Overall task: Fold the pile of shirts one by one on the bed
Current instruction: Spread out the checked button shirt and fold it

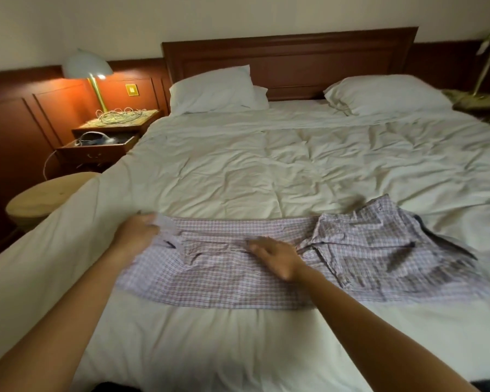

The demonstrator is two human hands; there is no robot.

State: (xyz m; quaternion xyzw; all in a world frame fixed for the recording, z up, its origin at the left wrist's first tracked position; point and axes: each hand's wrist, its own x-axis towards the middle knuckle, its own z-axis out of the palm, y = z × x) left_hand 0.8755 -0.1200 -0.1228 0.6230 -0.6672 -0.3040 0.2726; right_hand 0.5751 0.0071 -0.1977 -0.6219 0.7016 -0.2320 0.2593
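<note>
A checked purple-and-white shirt [227,275] lies spread sideways across the near part of the bed [266,171], folded flat on its left half and rumpled on its right. My left hand [137,232] sits at the shirt's left end, fingers curled on the cloth edge near the collar; blur hides the exact grip. My right hand [277,257] lies flat on the middle of the shirt, fingers straight and pointing left, pressing the fabric down.
Two white pillows [215,90] [385,93] lean at the wooden headboard [289,58]. A nightstand [111,131] with a lit lamp [88,69] and tangled cables stands left of the bed, a round wooden stool [46,199] nearer. The white duvet is wrinkled.
</note>
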